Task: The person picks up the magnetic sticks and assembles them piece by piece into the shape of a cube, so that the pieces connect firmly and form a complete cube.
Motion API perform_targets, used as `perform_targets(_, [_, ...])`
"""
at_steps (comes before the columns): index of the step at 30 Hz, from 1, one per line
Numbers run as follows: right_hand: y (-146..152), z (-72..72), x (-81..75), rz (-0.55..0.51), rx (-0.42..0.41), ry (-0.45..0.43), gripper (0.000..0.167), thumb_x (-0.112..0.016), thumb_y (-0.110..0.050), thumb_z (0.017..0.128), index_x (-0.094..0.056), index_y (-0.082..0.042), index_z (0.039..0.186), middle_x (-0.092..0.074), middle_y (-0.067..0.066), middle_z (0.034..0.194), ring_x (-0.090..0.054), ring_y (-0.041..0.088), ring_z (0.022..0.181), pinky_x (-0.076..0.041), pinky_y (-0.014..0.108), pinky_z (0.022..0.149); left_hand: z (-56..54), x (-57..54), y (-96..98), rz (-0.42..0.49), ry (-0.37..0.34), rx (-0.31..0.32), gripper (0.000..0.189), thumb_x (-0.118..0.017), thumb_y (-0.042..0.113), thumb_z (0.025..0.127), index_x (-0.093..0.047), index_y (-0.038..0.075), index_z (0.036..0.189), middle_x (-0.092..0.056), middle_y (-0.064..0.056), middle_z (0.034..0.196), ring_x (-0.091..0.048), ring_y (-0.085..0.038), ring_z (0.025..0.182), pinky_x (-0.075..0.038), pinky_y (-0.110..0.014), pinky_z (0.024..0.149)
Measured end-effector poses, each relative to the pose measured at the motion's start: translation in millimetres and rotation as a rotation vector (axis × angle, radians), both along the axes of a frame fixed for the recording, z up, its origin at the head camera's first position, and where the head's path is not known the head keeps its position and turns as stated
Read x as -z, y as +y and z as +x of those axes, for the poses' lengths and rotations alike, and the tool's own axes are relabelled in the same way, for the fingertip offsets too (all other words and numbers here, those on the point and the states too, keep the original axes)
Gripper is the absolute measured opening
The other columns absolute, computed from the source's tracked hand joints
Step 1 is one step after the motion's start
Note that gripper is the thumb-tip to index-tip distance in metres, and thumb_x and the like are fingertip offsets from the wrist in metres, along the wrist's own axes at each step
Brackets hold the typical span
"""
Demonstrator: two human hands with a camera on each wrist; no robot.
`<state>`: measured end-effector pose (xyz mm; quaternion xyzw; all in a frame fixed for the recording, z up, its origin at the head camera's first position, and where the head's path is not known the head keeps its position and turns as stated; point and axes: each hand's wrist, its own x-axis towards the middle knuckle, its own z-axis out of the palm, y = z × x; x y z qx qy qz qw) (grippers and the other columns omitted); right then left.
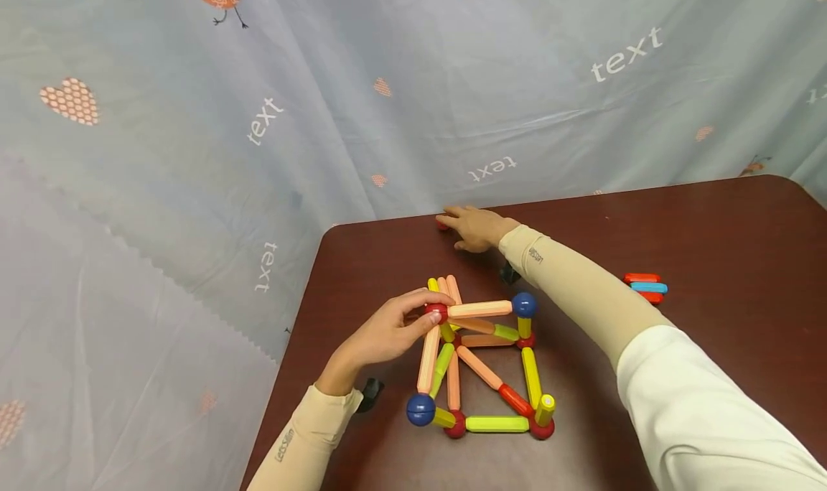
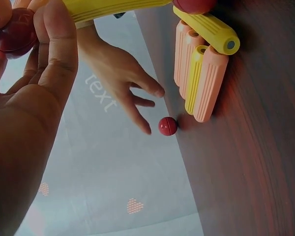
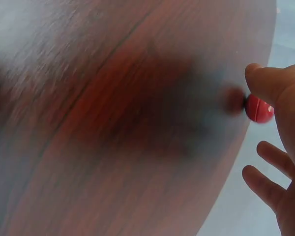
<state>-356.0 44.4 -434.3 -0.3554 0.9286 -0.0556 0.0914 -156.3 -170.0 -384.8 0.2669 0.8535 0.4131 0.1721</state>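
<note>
A frame of magnetic sticks and balls [image 1: 496,424] stands on the table, with red balls at its base and blue balls [image 1: 524,305] at two upper corners. My left hand [image 1: 386,331] pinches a red ball [image 2: 14,37] at another upper corner, where two peach sticks [image 1: 479,309] meet. Over the far table edge, my right hand [image 1: 477,230] reaches out with spread fingers. Below it lies a loose red ball [image 2: 167,126]. In the right wrist view the thumb is close to this ball [image 3: 258,108]; whether they touch I cannot tell.
Several loose peach and yellow sticks [image 2: 210,88] lie behind the frame. Two red sticks and a blue stick [image 1: 649,288] lie side by side at the right. A patterned curtain [image 1: 413,103] hangs right behind the dark table [image 1: 723,261].
</note>
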Motion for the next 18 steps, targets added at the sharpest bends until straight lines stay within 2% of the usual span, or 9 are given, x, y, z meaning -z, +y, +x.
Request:
perform_targets(5, [-16,-3.1,3.2,0.049,-0.04,-0.004,0.074,-0.062,-0.028,0.102,-0.023,-0.017,0.164,-0.016,0.014,0.171,-0.027,0.042,0.154,-0.023,0.051,0.126,1.0,-0.6,-2.6,0.001,-0.004,0.001,0.032,-0.06,0.023,0.103,-0.063,0.021,0.135,-0.064,-0.001,0.116,-0.063,-0.016,0.102,-0.056,-0.027,0.089])
perform_targets(11, [-21,-5.5,5.4,0.073,-0.022,0.02,0.07,-0.062,-0.027,0.102,-0.029,-0.013,0.161,-0.024,0.015,0.168,-0.033,0.043,0.151,-0.026,0.05,0.125,1.8,-1.1,-3.7,-0.001,0.007,0.011,0.032,-0.06,0.024,0.104,-0.063,0.021,0.136,-0.063,-0.001,0.115,-0.062,-0.016,0.102,-0.056,-0.027,0.089])
perform_targets(15, [-14,-6.0,4.4,0.027,0.004,0.03,0.063,-0.063,-0.023,0.101,-0.037,-0.009,0.157,-0.035,0.019,0.159,-0.043,0.041,0.144,-0.035,0.05,0.121,0.8,0.4,-3.8,0.001,0.025,0.012,0.032,-0.06,0.024,0.104,-0.063,0.021,0.135,-0.063,-0.001,0.114,-0.062,-0.016,0.101,-0.057,-0.03,0.089])
perform_targets(18, [-10,-6.2,5.6,-0.026,0.027,0.038,0.057,-0.064,-0.02,0.1,-0.044,-0.007,0.152,-0.044,0.02,0.148,-0.052,0.039,0.133,-0.044,0.048,0.112,0.3,1.6,-4.5,0.003,0.023,0.011,0.032,-0.06,0.024,0.104,-0.063,0.022,0.135,-0.063,0.0,0.114,-0.062,-0.016,0.101,-0.057,-0.034,0.09])
